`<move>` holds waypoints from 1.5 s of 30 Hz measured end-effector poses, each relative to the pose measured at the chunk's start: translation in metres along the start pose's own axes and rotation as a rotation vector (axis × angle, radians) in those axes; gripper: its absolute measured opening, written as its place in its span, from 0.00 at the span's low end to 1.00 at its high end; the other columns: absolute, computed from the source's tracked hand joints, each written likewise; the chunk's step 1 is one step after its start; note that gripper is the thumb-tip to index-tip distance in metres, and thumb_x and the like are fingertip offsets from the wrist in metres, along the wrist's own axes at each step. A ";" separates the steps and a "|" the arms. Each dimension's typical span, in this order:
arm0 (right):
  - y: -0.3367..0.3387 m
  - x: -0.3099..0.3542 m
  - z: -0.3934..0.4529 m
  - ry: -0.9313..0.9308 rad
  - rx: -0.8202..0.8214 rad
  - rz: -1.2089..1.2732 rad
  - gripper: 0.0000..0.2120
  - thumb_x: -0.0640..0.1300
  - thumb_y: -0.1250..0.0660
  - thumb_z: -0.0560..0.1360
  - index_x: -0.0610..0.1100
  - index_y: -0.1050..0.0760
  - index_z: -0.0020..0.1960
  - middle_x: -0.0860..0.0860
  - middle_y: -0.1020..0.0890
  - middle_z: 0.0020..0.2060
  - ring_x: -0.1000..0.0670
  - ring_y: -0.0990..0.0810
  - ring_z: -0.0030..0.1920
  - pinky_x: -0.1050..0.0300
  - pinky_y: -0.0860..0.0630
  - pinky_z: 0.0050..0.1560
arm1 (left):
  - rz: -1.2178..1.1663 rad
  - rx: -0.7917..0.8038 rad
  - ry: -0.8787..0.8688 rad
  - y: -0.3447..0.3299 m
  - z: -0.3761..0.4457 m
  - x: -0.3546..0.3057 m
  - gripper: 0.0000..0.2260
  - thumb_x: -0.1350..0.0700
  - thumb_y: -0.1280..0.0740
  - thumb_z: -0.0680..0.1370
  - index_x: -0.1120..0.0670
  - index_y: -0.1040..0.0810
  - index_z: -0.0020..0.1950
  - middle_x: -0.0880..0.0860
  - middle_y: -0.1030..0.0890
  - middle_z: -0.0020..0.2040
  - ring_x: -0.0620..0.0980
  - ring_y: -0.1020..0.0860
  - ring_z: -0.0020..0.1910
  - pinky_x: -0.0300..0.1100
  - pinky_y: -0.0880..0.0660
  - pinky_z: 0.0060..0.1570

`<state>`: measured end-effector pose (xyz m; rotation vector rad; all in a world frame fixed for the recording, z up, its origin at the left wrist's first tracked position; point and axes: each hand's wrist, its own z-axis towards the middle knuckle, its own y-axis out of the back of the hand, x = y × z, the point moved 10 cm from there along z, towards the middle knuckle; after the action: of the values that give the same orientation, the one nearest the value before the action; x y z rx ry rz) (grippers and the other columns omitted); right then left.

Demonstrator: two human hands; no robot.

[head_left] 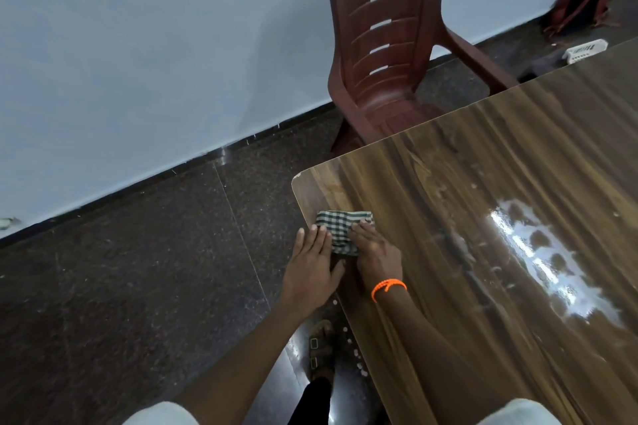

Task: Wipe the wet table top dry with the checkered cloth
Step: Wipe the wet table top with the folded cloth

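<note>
Green-and-white checkered cloth point(341, 230): folded, lying at the table's near-left corner, partly covered by both hands.
Right hand point(374, 252): palm down, pressing the cloth; fingertips hard to separate from fabric; orange bracelet point(388, 287) at the wrist.
Left hand point(310, 269): flat, fingers extended, touching the cloth's left edge, overhanging the table rim.
Table top point(483, 217): wood-grain, wet patch glaring at right; far side cut off.
Chair point(386, 45): brown plastic, legs hidden behind table.

dim indoor lt | bright glare on wet table top point(538, 252) | wide-angle edge warp | slight blur
</note>
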<state>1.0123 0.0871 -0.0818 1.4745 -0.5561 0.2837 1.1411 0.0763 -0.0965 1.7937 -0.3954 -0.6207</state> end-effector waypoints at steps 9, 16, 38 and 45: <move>0.012 -0.005 -0.039 0.116 0.044 0.004 0.24 0.31 0.30 0.67 0.51 0.20 0.58 0.54 0.20 0.60 0.58 0.28 0.64 0.60 0.22 0.52 | -0.026 0.011 -0.068 -0.019 -0.040 -0.022 0.34 0.37 0.52 0.84 0.62 0.40 0.80 0.60 0.42 0.80 0.55 0.50 0.81 0.54 0.53 0.78; 0.037 -0.050 0.024 -0.050 -0.067 -0.013 0.23 0.30 0.32 0.66 0.50 0.18 0.55 0.54 0.19 0.58 0.56 0.26 0.63 0.56 0.22 0.55 | -0.041 -0.008 -0.123 0.001 0.047 -0.036 0.32 0.40 0.52 0.84 0.61 0.40 0.80 0.60 0.39 0.80 0.54 0.48 0.81 0.56 0.51 0.79; 0.035 -0.052 0.053 -0.080 -0.097 0.011 0.22 0.31 0.33 0.69 0.51 0.19 0.56 0.55 0.20 0.59 0.57 0.27 0.64 0.56 0.24 0.58 | 0.059 -0.010 -0.178 0.008 0.076 -0.025 0.32 0.40 0.51 0.84 0.63 0.40 0.79 0.62 0.40 0.80 0.57 0.49 0.81 0.56 0.53 0.79; 0.031 -0.057 0.123 -0.176 -0.104 -0.002 0.20 0.33 0.31 0.68 0.52 0.19 0.55 0.57 0.20 0.60 0.56 0.26 0.64 0.54 0.23 0.56 | 0.172 -0.045 -0.165 0.038 0.140 0.006 0.31 0.41 0.50 0.84 0.61 0.37 0.79 0.60 0.38 0.79 0.56 0.46 0.81 0.55 0.55 0.79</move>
<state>0.9267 -0.0225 -0.0848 1.4066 -0.7010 0.1220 1.0648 -0.0468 -0.0919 1.6508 -0.6366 -0.6521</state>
